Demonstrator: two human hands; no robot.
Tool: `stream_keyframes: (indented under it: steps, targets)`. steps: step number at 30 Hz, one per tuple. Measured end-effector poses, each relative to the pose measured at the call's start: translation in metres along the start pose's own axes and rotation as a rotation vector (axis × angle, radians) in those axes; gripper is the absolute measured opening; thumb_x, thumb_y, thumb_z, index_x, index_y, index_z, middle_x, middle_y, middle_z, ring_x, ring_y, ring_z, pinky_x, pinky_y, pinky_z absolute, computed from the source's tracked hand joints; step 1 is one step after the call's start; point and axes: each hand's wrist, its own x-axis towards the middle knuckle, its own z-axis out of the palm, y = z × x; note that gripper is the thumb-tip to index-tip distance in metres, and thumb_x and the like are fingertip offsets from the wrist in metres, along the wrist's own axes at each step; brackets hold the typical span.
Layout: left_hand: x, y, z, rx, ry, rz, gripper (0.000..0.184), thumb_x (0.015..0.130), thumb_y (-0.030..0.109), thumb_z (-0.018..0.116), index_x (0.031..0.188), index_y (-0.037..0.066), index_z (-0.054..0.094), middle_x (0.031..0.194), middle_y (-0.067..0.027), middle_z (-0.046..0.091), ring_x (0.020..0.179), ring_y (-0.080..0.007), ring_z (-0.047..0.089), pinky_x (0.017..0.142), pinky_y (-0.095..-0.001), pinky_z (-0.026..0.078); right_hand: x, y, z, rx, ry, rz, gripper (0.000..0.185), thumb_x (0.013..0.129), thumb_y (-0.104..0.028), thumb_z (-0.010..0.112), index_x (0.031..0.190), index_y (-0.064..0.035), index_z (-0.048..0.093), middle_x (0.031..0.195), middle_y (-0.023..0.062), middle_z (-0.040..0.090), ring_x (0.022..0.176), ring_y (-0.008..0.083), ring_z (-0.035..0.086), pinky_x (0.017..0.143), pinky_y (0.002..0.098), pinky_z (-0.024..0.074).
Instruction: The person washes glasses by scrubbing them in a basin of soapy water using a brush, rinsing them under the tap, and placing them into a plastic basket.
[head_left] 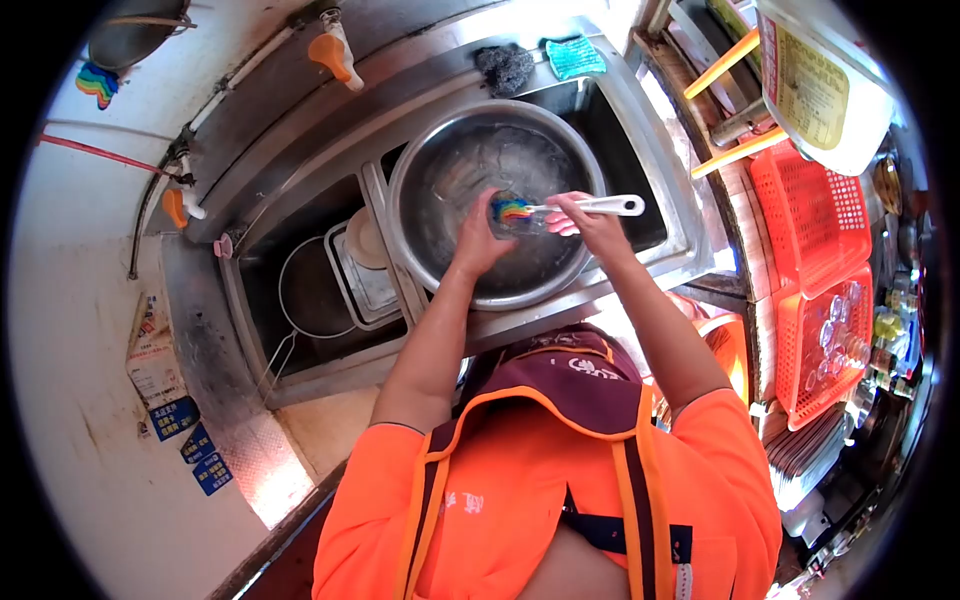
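Over a large steel basin of water, my right hand is closed around the white handle of a bottle brush with a rainbow-coloured sponge head. My left hand curls about a clear glass, partly hidden by the fingers. The sponge head appears to be inside this glass, though the outline is hard to make out against the water. Both hands are above the near half of the basin.
Left of the basin, a sink holds a round strainer and a white tray. A dark scourer and a turquoise sponge lie behind. Red baskets stand right, one with several glasses. Orange-handled taps project from the wall.
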Motion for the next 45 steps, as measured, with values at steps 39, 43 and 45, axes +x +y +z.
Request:
stream_keyframes:
  steps: [39,43,45]
  targets:
    - [-0.006,-0.017,-0.007,-0.068,0.075,-0.277,0.086,0.055,0.014,0.078,0.129,0.006,0.034,0.119,-0.0201,0.053,0.113,-0.0342,0.052,0.096,-0.0380,0.041,0.116,-0.050,0.047,-0.452,-0.520,-0.152,0.019,0.092,-0.015,0.054,0.091,0.0023,0.062,0.072,0.0079,0.063,0.065,0.0120,0.062,0.057,0.0240,0.0511]
    - [-0.004,-0.011,-0.010,-0.182,0.088,-0.224,0.083,0.056,0.014,0.077,0.128,0.004,0.035,0.121,-0.0203,0.052,0.113,-0.0347,0.051,0.097,-0.0380,0.040,0.103,-0.051,0.018,-0.533,-0.313,0.121,0.021,0.092,-0.015,0.053,0.085,0.0021,0.062,0.068,0.0087,0.062,0.058,0.0145,0.063,0.050,0.0248,0.0502]
    - [-0.001,-0.010,-0.008,-0.177,0.113,-0.243,0.083,0.057,0.013,0.076,0.128,0.003,0.035,0.121,-0.0203,0.052,0.114,-0.0347,0.051,0.097,-0.0381,0.040,0.077,-0.062,0.021,-0.470,-0.279,0.341,0.023,0.094,-0.018,0.050,0.088,0.0012,0.062,0.068,0.0105,0.064,0.059,0.0164,0.065,0.050,0.0240,0.0513]
